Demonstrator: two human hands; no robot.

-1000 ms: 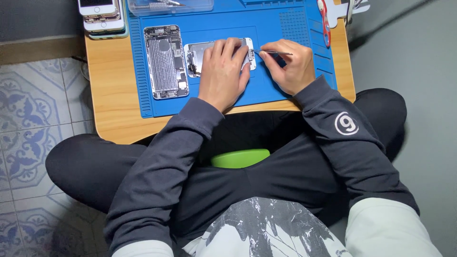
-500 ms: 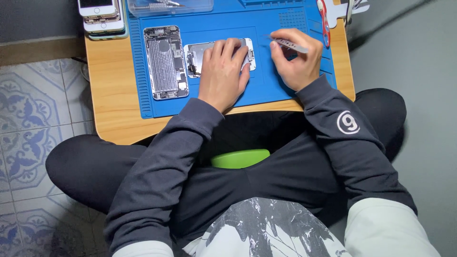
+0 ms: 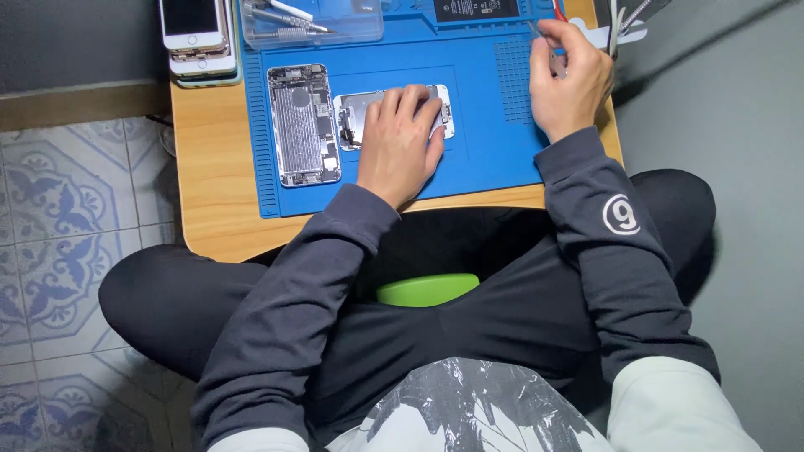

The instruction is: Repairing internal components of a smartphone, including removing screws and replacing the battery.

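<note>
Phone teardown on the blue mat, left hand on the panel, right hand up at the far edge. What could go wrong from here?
1. The left hand lies flat on the detached phone panel; pressing could crack it or strain what is attached.
2. The right hand holds a thin tool at the far edge of the blue mat, near other tools; it might knock them.
3. The opened phone body lies uncovered beside the panel; a sleeve could brush it.

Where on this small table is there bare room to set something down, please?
The blue mat is bare between the left hand and the right hand, down to its near edge. The wooden table is bare left of the mat. The far edge is crowded: stacked phones, a clear tray, tools by the right hand. The opened phone fills the mat's left part.
</note>
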